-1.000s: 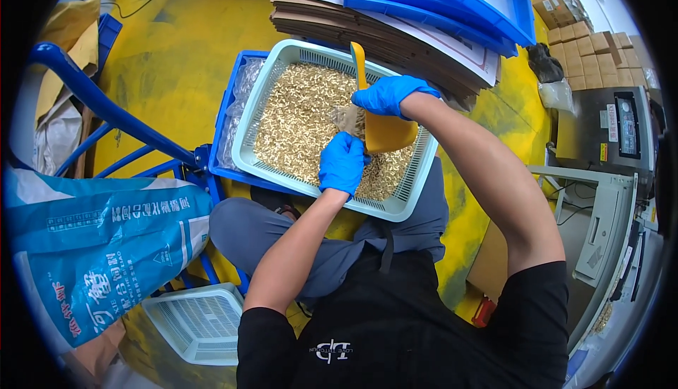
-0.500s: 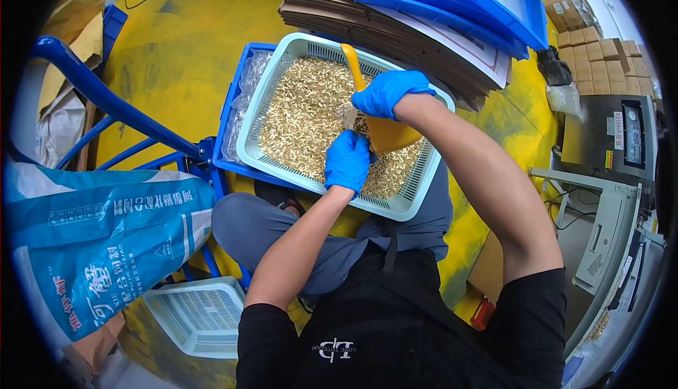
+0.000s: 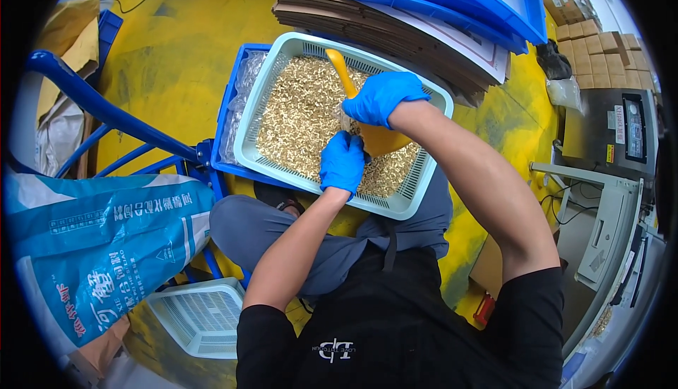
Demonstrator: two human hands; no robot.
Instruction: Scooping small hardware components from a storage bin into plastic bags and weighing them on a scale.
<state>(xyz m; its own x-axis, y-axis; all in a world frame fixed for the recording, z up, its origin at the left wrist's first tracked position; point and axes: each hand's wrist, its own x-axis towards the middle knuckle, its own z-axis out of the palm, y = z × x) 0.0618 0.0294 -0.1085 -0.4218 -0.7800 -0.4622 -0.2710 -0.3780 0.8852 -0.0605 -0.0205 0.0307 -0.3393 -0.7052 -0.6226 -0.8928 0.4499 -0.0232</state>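
A pale green slotted basket holds a layer of small brass-coloured metal pieces. Over its right half, my blue-gloved right hand is closed on a yellow scoop, whose handle points up and away to the left. My blue-gloved left hand is closed just below and left of it, close to the scoop's mouth. Between the two hands shows a bit of clear plastic bag, which the left fingers seem to pinch. The gloves hide most of the bag and the scoop's front.
Beneath the basket lies a blue tray with clear plastic bags. Stacked flat cardboard and blue trays stand behind. To the left are a blue metal frame, a printed blue sack and another basket. A machine stands right.
Both hands have shifted slightly left over the basket. The scoop has tilted further, its handle swinging left and a little lower.
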